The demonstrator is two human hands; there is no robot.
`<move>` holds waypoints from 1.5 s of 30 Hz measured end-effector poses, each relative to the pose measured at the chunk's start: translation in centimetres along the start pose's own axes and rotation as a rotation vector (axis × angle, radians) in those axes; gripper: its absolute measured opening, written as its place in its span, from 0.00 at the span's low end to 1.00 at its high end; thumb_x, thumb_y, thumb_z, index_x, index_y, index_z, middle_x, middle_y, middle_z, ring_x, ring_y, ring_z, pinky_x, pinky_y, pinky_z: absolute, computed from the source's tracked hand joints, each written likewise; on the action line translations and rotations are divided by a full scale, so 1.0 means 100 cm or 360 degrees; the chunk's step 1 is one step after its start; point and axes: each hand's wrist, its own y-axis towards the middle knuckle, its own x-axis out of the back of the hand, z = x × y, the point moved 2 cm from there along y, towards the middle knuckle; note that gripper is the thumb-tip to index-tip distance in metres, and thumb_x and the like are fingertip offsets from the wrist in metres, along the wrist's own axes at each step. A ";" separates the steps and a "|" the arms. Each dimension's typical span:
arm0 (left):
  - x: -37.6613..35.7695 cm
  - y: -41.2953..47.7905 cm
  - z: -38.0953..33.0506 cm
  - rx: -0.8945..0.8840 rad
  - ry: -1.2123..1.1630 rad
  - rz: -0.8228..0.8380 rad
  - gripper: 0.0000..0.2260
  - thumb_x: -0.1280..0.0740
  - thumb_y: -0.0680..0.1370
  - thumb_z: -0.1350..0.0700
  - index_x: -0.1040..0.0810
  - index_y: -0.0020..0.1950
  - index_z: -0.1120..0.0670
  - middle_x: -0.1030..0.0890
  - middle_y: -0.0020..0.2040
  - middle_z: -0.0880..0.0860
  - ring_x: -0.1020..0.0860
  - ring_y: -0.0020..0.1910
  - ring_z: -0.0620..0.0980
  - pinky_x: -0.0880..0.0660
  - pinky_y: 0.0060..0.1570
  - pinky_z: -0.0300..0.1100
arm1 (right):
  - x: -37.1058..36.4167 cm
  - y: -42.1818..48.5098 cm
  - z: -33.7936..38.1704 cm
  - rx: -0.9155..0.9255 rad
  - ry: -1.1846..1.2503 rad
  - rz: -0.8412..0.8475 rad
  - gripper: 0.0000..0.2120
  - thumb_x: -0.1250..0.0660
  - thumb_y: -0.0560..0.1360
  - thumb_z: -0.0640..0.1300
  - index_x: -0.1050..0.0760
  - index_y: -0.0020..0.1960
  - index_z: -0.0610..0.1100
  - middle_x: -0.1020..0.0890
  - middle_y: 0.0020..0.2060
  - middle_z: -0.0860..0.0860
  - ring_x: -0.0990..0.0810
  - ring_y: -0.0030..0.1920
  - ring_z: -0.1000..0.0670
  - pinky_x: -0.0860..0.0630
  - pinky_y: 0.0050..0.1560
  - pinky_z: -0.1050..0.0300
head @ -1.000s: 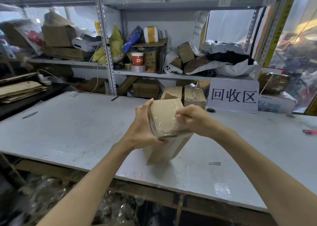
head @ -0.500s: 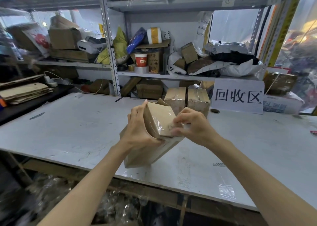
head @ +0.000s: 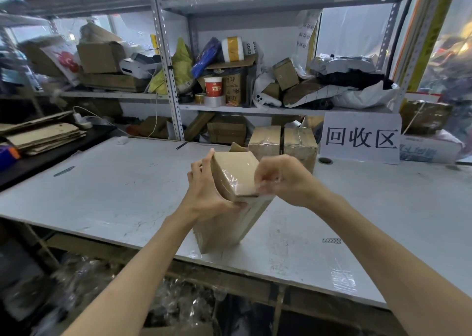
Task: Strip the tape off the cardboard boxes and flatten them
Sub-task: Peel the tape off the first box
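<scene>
White bench below cluttered shelves. Cardboard box stands tilted near centre; left hand grips its top, right hand pinches the tape edge. Best: peel slowly, brace firmly.

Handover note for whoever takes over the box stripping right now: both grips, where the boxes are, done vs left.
The left grip holds the tall box on end on the table, fingers behind, thumb in front.
The right grip pinches the clear tape at the top's right edge; its fingers are blurred.
Two taped boxes stand behind it, beside the sign. Flattened cardboard is stacked at far left.
Done: nothing visible on this box; its top is taped shut.
Left: peel the tape, flatten it, then do the two behind.
</scene>
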 end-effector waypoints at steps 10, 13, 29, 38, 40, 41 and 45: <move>-0.016 -0.003 -0.008 -0.0070 0.0189 -0.0291 0.62 0.30 0.50 0.24 0.51 0.77 0.44 0.42 0.65 0.51 0.44 0.58 0.47 0.29 0.58 0.49 | -0.038 -0.004 0.018 -0.0157 -0.0300 -0.0433 0.04 0.24 0.67 0.44 0.17 0.37 0.45 0.17 0.36 0.51 0.22 0.38 0.52 0.28 0.36 0.64; -0.014 -0.003 -0.007 -0.0128 0.0250 -0.0220 0.64 0.28 0.49 0.25 0.52 0.77 0.45 0.43 0.66 0.51 0.43 0.60 0.48 0.28 0.61 0.53 | -0.038 -0.003 0.006 -0.0288 -0.0019 -0.0423 0.07 0.23 0.67 0.40 0.21 0.36 0.45 0.18 0.36 0.51 0.22 0.40 0.53 0.25 0.41 0.59; -0.021 0.003 -0.011 -0.0149 0.0321 -0.0313 0.65 0.30 0.52 0.24 0.50 0.78 0.54 0.40 0.72 0.53 0.36 0.67 0.52 0.34 0.68 0.55 | -0.036 -0.004 -0.002 -0.0285 0.0101 -0.0831 0.38 0.20 0.62 0.51 0.34 0.66 0.45 0.22 0.45 0.51 0.22 0.44 0.52 0.26 0.42 0.64; -0.023 0.005 0.001 -0.0295 0.0632 -0.0020 0.67 0.30 0.54 0.24 0.58 0.80 0.53 0.46 0.77 0.53 0.42 0.70 0.54 0.37 0.70 0.58 | -0.026 0.015 -0.009 -0.0407 0.0059 -0.0597 0.01 0.26 0.70 0.41 0.17 0.42 0.45 0.18 0.34 0.54 0.20 0.37 0.56 0.21 0.41 0.60; -0.022 0.005 0.004 -0.0310 0.0656 0.0026 0.66 0.29 0.56 0.25 0.61 0.80 0.53 0.47 0.76 0.53 0.42 0.69 0.53 0.37 0.70 0.57 | -0.027 0.014 -0.008 -0.0331 0.0069 -0.0586 0.02 0.27 0.71 0.40 0.18 0.40 0.46 0.19 0.33 0.56 0.20 0.37 0.57 0.22 0.40 0.61; -0.021 0.006 0.004 -0.0311 0.0646 0.0021 0.66 0.29 0.56 0.26 0.61 0.80 0.53 0.46 0.75 0.52 0.42 0.68 0.53 0.36 0.69 0.55 | -0.027 0.013 -0.007 -0.0275 0.0060 -0.0582 0.04 0.28 0.71 0.39 0.19 0.40 0.46 0.19 0.32 0.56 0.20 0.36 0.57 0.23 0.40 0.61; -0.024 0.010 0.000 -0.0306 0.0577 0.0024 0.65 0.28 0.56 0.26 0.59 0.80 0.52 0.44 0.72 0.50 0.40 0.66 0.52 0.34 0.67 0.53 | -0.027 0.008 -0.005 -0.0087 0.0015 -0.0590 0.05 0.30 0.71 0.33 0.20 0.40 0.41 0.20 0.37 0.50 0.22 0.39 0.53 0.24 0.41 0.61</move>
